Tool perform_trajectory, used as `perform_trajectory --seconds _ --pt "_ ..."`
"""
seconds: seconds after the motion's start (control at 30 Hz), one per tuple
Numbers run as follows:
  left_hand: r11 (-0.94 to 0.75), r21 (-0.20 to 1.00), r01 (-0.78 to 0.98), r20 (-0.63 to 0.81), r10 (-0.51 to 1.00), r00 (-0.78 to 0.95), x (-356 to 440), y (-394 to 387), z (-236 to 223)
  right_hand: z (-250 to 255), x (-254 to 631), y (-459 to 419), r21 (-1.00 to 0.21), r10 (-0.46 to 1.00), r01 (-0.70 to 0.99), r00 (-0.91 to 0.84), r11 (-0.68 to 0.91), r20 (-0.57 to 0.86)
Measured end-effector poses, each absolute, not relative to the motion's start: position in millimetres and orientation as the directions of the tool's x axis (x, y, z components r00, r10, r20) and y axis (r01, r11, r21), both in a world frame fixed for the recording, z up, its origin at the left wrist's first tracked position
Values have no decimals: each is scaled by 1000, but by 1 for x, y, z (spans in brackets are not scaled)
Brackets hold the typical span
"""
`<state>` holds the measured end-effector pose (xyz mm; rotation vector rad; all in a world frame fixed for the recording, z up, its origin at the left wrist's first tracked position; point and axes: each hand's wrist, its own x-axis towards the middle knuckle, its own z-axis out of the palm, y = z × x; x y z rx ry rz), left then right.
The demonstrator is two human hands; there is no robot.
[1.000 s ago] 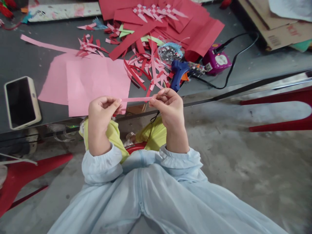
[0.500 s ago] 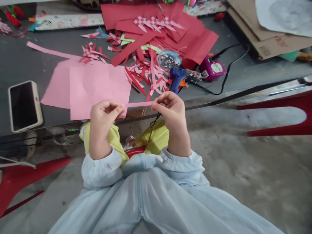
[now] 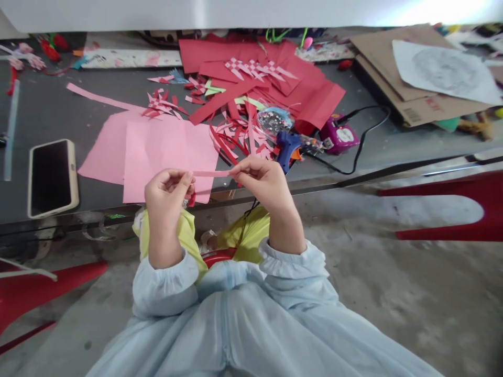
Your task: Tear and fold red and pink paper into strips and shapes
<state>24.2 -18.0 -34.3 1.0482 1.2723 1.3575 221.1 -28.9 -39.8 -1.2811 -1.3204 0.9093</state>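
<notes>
A narrow pink paper strip (image 3: 212, 174) is stretched level between my two hands, above the table's front edge. My left hand (image 3: 167, 191) pinches its left end, and a bit of red paper (image 3: 192, 199) shows below those fingers. At the other end, my right hand (image 3: 257, 178) grips the strip between thumb and fingertips. Behind the left hand lie pink paper sheets (image 3: 157, 146), one overlapping another. Red and pink paper strips (image 3: 236, 136) are heaped just beyond the strip. A blue glue gun (image 3: 287, 146) rests behind my right hand.
A phone (image 3: 54, 178) lies at the left. Red paper sheets (image 3: 314, 99) and woven paper pieces (image 3: 251, 68) are farther back. A purple box (image 3: 341, 135) with a black cord (image 3: 363, 141) sits right of the glue gun. Cardboard (image 3: 385, 99) is stacked at the far right. Red chairs (image 3: 487, 204) flank me.
My right hand has moved a little left, so less strip shows between the hands. Red paper is now more visible under the left hand. The view has tilted up slightly.
</notes>
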Motion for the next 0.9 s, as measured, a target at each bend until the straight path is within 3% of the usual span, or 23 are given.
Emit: perform_trajectory --seconds 0.2,0.3,0.43,0.57,0.73,0.8,0.9 --pt "-159 971 -178 66 896 -439 17 -12 -36 -38 201 -6 -863 971 459 -4 212 237" --pt "-251 963 -98 163 833 -529 13 -11 -38 -39 186 1 -784 977 588 -58 201 206" --pt "-225 968 113 251 863 -437 12 -16 -42 -37 171 6 -683 979 702 -117 199 165" --pt "-109 963 245 176 946 -271 10 -17 -48 -35 169 7 -642 981 742 -146 193 126" --pt "-95 940 327 162 969 -185 7 -19 -49 -33 187 8 -679 969 703 -61 213 240" --pt "-104 924 368 169 974 -149 7 -20 -48 -30 199 10 -646 958 736 -12 204 288" --pt "-106 914 391 168 978 -128 8 -20 -48 -28 221 15 -537 935 841 139 63 328"
